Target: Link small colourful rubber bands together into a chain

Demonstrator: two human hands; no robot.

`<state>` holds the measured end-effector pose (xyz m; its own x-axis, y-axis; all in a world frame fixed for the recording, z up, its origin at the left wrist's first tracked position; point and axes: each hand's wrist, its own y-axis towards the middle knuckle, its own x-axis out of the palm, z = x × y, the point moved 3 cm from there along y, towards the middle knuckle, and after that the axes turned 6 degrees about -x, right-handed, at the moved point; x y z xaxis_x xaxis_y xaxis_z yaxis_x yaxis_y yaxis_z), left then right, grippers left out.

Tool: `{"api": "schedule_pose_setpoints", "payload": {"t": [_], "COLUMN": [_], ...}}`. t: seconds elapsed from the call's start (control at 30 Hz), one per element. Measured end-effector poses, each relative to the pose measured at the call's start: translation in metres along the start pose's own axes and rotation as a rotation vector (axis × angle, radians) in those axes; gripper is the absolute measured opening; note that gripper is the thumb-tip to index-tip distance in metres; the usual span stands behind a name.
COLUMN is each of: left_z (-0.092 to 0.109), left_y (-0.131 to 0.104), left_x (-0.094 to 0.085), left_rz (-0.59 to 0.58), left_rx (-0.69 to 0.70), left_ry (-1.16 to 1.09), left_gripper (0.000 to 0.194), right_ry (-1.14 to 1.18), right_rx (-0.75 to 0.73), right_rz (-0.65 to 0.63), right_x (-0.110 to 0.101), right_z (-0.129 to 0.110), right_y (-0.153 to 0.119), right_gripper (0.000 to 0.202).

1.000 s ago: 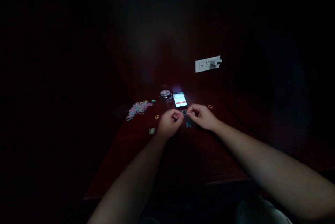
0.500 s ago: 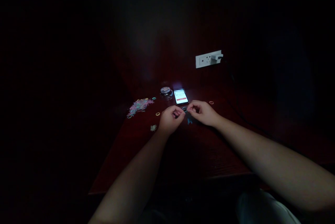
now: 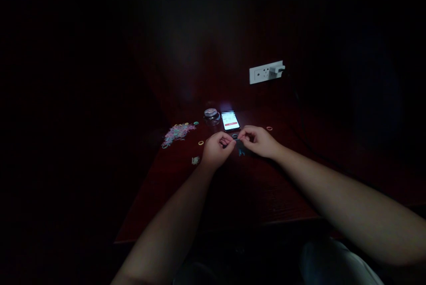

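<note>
In the dim head view my left hand [image 3: 218, 151] and my right hand [image 3: 258, 140] meet over the table, fingertips pinched close together. Between them is a small blue hair tie [image 3: 237, 140], mostly hidden by the fingers. Just beyond the fingertips lies a light blue ring-shaped hair tie [image 3: 234, 136]. A few blue hair ties [image 3: 241, 152] lie on the near side of my right hand's fingers. Left of my left wrist rests a small bunch of pale yellowish hair ties [image 3: 195, 160], and a single yellow hair tie [image 3: 201, 143] lies farther back.
A heap of multicoloured hair ties [image 3: 178, 133] covers the table's left side. Behind my hands stand a clear lidded jar [image 3: 211, 117] and a lit phone [image 3: 230, 121]. One pink hair tie [image 3: 269, 128] lies right. A wall socket [image 3: 266, 72] holds a plug with a dark cable [image 3: 302, 118].
The view has tilted slightly, so the background sits a little higher. Both hands keep their pinch on the blue hair tie, with hardly any movement of the fingers.
</note>
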<state>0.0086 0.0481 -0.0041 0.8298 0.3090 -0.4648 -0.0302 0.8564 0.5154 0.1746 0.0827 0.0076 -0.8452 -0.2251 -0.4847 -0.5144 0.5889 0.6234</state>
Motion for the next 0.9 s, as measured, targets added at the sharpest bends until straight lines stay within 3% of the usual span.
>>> {"api": "schedule_pose_setpoints", "payload": {"t": [0.27,0.4,0.6,0.77,0.9], "left_z": [0.002,0.003,0.003,0.002,0.001], "left_y": [-0.001,-0.001,-0.001,-0.001,-0.002], "left_x": [-0.001,-0.001,-0.002,-0.004,-0.006], "left_rz": [0.0,-0.033,-0.087,-0.129,-0.112], "left_rx": [0.013,0.018,0.013,0.037,0.025], "left_ry": [0.031,0.054,0.111,0.298,0.391], "left_gripper": [0.008,0.01,0.01,0.008,0.005], "right_ry": [0.001,-0.103,-0.391,-0.445,-0.482], "right_rx": [-0.005,-0.038,0.028,0.13,0.177], "right_rz": [-0.027,-0.054,-0.203,-0.361,-0.374], "right_x": [0.0,-0.007,-0.015,-0.012,-0.011], "right_z": [-0.001,-0.005,0.002,0.013,0.015], "right_y": [0.001,0.002,0.002,-0.001,-0.003], "right_gripper": [0.01,0.008,0.005,0.005,0.004]}}
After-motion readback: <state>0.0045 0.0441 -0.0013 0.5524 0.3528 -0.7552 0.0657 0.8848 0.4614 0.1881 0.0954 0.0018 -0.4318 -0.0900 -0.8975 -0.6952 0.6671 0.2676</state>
